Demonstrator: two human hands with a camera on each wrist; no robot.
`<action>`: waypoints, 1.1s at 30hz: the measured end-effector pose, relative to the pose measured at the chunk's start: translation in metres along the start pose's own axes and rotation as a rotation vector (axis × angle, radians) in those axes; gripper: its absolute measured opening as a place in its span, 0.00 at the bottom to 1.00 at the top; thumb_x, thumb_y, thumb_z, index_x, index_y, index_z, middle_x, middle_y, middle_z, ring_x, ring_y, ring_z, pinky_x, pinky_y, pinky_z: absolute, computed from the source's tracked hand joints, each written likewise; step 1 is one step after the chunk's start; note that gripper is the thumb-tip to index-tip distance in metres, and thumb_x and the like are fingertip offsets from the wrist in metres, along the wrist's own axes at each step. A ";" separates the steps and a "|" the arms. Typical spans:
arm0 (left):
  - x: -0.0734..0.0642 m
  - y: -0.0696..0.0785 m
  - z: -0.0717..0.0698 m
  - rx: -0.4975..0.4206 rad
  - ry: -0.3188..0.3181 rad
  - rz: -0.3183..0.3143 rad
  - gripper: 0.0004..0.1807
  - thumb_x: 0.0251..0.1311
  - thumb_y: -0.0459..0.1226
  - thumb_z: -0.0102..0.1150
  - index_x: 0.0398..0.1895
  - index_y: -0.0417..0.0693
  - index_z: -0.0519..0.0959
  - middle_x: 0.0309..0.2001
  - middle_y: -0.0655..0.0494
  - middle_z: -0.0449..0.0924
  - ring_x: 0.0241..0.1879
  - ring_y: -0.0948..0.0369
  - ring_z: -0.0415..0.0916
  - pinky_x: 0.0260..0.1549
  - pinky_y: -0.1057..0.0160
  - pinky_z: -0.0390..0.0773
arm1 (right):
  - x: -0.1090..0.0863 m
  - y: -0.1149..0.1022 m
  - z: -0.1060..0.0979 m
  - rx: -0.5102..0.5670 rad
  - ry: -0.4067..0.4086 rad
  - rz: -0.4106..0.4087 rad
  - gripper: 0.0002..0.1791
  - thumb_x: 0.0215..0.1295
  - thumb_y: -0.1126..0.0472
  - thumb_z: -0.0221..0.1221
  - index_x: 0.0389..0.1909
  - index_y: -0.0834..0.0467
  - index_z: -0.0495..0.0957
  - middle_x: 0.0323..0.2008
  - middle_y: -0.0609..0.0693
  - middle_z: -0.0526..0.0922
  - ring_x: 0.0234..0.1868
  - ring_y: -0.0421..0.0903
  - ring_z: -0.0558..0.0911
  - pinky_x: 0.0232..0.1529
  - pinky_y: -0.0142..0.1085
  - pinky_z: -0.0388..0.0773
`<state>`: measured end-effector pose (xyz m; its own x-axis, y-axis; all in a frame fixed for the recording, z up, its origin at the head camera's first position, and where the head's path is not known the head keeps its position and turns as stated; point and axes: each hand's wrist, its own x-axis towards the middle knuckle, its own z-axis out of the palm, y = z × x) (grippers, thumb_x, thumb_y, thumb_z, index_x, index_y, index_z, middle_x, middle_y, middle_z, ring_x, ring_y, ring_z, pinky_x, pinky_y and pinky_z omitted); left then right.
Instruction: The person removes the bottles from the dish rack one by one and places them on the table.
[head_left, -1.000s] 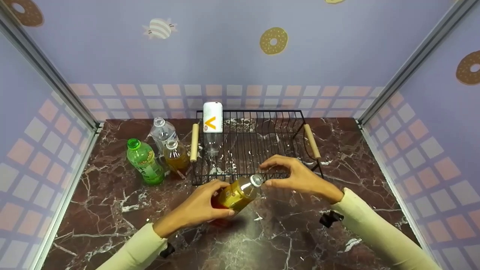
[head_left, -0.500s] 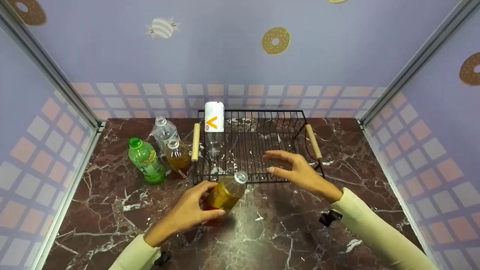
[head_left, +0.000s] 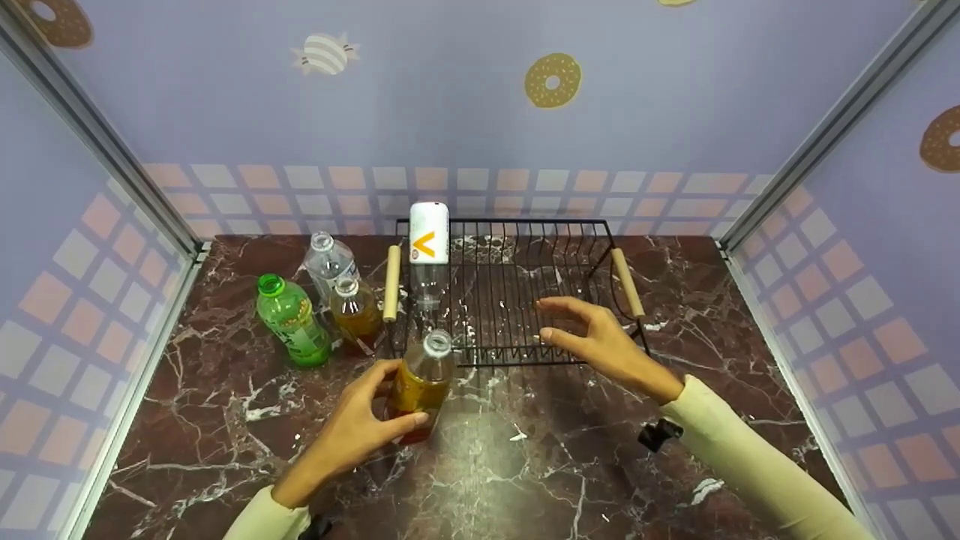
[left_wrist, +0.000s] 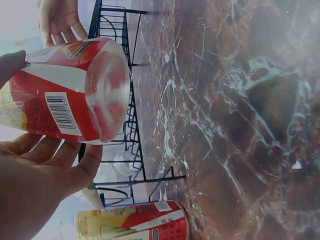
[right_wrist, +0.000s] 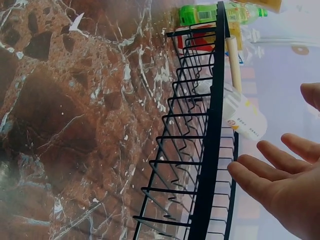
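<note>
In the head view my left hand (head_left: 349, 420) grips a plastic bottle (head_left: 424, 390) with a red and yellow label and an uncapped mouth. The bottle leans slightly, mouth upward, in front of the rack's left corner. The left wrist view shows its clear base lifted off the table, with fingers and thumb on opposite sides of the label. My right hand (head_left: 604, 345) hovers over the front right of a black wire dish rack (head_left: 525, 364), fingers relaxed and holding nothing. A white-labelled bottle (head_left: 429, 234) stands upside down in the rack's left end.
Left of the rack stand a green bottle (head_left: 294, 321), a clear bottle (head_left: 328, 264) and another yellow-and-red-labelled bottle (head_left: 357, 315). Wooden handles (head_left: 627, 282) top the rack's two ends. Patterned panels (head_left: 480, 112) enclose the dark marbled table (head_left: 495, 480) at the back and sides.
My left hand has carried the bottle leftward, away from my right hand, and it has become more upright. My right hand has drawn slightly right, away from the bottle's mouth.
</note>
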<state>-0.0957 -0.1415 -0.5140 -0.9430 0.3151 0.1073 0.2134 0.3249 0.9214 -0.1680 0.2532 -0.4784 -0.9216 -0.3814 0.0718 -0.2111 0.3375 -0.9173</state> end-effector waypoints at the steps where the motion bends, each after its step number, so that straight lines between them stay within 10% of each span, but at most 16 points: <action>1: -0.001 -0.001 -0.001 -0.013 0.007 -0.008 0.39 0.57 0.40 0.85 0.70 0.41 0.77 0.63 0.42 0.82 0.60 0.46 0.83 0.60 0.39 0.86 | 0.000 0.000 0.000 -0.002 0.001 0.002 0.32 0.77 0.54 0.70 0.75 0.62 0.75 0.73 0.62 0.79 0.68 0.56 0.84 0.70 0.44 0.82; 33: -0.026 -0.027 -0.026 -0.045 0.230 -0.103 0.39 0.58 0.34 0.84 0.72 0.40 0.75 0.64 0.41 0.82 0.62 0.43 0.84 0.64 0.47 0.84 | 0.003 0.007 0.004 -0.086 -0.004 -0.016 0.29 0.76 0.55 0.71 0.72 0.62 0.79 0.71 0.59 0.81 0.69 0.60 0.83 0.73 0.50 0.79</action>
<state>-0.0837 -0.1818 -0.5316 -0.9936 0.0692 0.0895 0.1064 0.3036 0.9468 -0.1710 0.2514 -0.4861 -0.9166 -0.3907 0.0846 -0.2533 0.4040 -0.8790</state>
